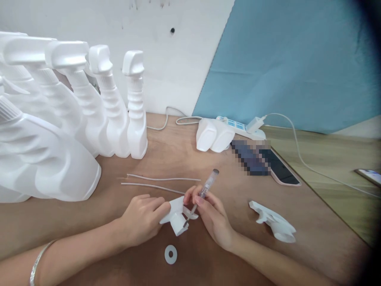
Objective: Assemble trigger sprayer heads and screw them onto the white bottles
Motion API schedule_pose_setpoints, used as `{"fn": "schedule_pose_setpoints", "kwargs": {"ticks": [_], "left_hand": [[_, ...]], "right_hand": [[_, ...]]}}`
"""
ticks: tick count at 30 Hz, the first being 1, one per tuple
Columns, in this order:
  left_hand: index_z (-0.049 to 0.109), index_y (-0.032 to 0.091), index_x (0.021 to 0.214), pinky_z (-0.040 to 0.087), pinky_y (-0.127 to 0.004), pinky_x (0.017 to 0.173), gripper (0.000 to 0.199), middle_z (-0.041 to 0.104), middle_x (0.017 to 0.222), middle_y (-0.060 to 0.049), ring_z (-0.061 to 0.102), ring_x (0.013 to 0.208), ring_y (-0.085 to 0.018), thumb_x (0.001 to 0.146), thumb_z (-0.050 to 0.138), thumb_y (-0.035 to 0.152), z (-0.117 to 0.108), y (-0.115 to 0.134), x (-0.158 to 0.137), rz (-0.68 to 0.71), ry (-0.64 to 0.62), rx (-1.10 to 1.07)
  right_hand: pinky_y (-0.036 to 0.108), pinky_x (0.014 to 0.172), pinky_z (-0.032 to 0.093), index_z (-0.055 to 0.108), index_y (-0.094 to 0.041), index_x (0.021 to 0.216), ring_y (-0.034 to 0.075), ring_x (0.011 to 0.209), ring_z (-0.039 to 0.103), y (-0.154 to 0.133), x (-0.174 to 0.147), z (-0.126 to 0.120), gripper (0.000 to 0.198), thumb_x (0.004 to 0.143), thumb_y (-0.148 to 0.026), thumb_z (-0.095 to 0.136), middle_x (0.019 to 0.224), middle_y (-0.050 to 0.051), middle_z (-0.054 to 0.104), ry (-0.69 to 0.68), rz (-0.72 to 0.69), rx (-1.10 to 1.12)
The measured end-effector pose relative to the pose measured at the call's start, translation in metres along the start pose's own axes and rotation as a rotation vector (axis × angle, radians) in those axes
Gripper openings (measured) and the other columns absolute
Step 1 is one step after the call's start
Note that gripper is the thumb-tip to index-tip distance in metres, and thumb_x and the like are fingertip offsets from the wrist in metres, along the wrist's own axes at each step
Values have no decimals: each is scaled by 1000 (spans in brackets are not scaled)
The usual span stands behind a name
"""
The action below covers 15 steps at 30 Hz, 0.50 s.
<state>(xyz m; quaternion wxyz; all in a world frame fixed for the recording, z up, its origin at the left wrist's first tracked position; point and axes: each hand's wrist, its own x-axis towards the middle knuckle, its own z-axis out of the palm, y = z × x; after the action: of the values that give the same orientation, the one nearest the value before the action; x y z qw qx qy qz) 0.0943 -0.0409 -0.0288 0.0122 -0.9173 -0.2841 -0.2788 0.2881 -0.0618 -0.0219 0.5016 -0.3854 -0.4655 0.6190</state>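
My left hand (144, 218) is closed around one side of a white trigger sprayer head (177, 222), which it holds just above the table. In my right hand (216, 220) a small screwdriver (210, 182) with a clear handle is pinched between thumb and fingers. Its metal shaft slants down to the left, with the tip at the open end of the sprayer head; whether it touches is hard to tell. Below the sprayer head lies a flat white washer (167, 258). Two thin white dip tubes (163, 179) lie behind my hands.
White spray bottles (135, 135) crowd the left side, several upright. Two white sprayer shrouds (206, 135) stand at the back near a power strip (258, 133). Another sprayer head (278, 226) lies to the right. Phones (284, 171) rest near the table's right edge; a cable (297, 147) crosses there.
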Motion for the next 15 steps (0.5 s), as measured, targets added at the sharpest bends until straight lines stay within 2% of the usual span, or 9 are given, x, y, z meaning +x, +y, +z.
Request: {"fn": "schedule_pose_setpoints", "kwargs": {"ticks": [4, 8, 12, 15], "left_hand": [[42, 18, 68, 21, -24, 45, 21, 41, 47, 5, 30, 41, -10, 81, 33, 5, -8, -1, 5, 135, 146, 31], [40, 18, 67, 20, -24, 47, 20, 39, 48, 5, 30, 43, -9, 82, 36, 6, -10, -1, 5, 171, 209, -50], [35, 18, 65, 22, -21, 45, 19, 38, 49, 6, 30, 42, -8, 81, 43, 12, -5, -2, 3, -22, 186, -266], [35, 19, 66, 26, -19, 45, 19, 41, 52, 5, 34, 44, -7, 81, 48, 21, -3, -4, 2, -184, 106, -421]], "right_hand": [[26, 72, 37, 44, -17, 65, 13, 77, 46, 8, 0, -2, 20, 80, -29, 46, 78, 3, 50, 67, -116, 19], [26, 69, 38, 40, -16, 61, 13, 72, 45, 7, -1, 0, 23, 80, -29, 44, 74, 3, 49, 83, -116, 61], [23, 55, 39, 37, -17, 61, 11, 64, 45, 4, -2, 3, 24, 80, -31, 43, 74, 2, 47, 122, -105, 129], [18, 38, 27, 38, -18, 67, 6, 50, 36, 3, -4, 3, 22, 81, -34, 43, 80, 0, 46, 221, -51, 42]]}}
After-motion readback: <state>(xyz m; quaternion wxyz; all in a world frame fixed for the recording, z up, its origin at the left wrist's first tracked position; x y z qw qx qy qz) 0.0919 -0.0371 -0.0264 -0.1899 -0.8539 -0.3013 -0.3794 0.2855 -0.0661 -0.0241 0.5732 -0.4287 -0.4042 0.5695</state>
